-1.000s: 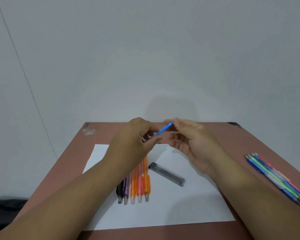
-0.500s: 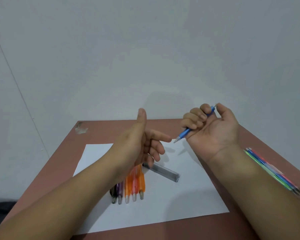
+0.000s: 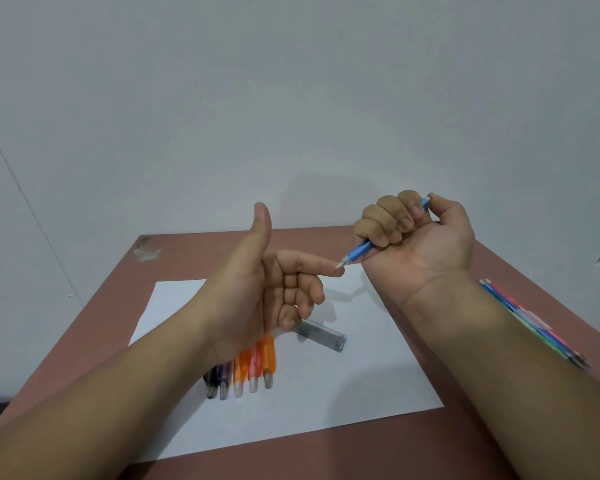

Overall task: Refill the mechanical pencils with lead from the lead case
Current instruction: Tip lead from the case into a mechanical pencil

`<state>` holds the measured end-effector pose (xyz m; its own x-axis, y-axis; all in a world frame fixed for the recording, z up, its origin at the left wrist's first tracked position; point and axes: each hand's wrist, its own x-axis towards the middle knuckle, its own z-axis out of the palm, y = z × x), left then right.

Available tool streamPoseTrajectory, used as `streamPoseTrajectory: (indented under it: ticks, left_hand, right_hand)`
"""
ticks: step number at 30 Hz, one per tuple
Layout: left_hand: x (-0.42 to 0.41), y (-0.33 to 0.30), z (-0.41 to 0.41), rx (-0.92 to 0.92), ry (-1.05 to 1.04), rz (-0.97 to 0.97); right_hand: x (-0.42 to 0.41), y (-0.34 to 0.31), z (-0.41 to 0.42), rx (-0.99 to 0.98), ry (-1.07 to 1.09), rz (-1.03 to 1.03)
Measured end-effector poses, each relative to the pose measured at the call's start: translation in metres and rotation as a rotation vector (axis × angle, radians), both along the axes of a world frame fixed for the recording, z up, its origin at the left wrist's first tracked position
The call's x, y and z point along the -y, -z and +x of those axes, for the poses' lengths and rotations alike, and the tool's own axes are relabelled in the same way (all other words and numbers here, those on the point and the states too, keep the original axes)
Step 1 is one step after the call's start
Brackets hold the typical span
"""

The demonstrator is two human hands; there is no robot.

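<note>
1. Blue plastic mechanical pencil (image 3: 361, 251) sits in the fist of the right hand (image 3: 416, 237), raised above the brown counter (image 3: 499, 271). The fingers are wrapped round the barrel, the thumb lies near the cap end, and the clear tip points down and to the left.
2. Its tip touches, or all but touches, the outstretched forefinger of the left hand (image 3: 274, 292). That hand grasps nothing: thumb upright, forefinger straight, the other fingers loosely curled.
3. This looks to me like a check that the lead feeds. If lead is out, a push against the fingertip could snap it, and the broken bit would be hard to find on the white paper sheet (image 3: 326, 410).
4. Pressing the cap with the thumb while the tip is blocked could jam the lead inside.
5. The dark translucent rectangular lead case (image 3: 321, 336) lies on the paper just beneath the left hand. Whether it is closed I cannot tell. A dropped wrist could knock it and spill the leads.
6. A row of orange, purple and black mechanical pencils (image 3: 246, 370) lies partly under the left forearm and could be rolled out of line.
7. A second bundle of blue, green and red pencils (image 3: 534, 323) rests near the counter's right edge, beside the right forearm. A careless sweep could send them off.
</note>
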<state>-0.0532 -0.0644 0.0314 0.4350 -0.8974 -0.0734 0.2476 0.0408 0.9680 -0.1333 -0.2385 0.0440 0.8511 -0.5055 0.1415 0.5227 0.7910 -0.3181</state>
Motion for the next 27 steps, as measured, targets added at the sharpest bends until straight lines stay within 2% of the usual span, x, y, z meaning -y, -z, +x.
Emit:
streamPoseTrajectory:
  ticks: [27]
  left_hand:
    - [-0.0025, 0.0002, -0.0010, 0.007, 0.023, -0.027]
  right_hand:
    - [-0.0003, -0.0006, -0.0013, 0.034, 0.008, 0.041]
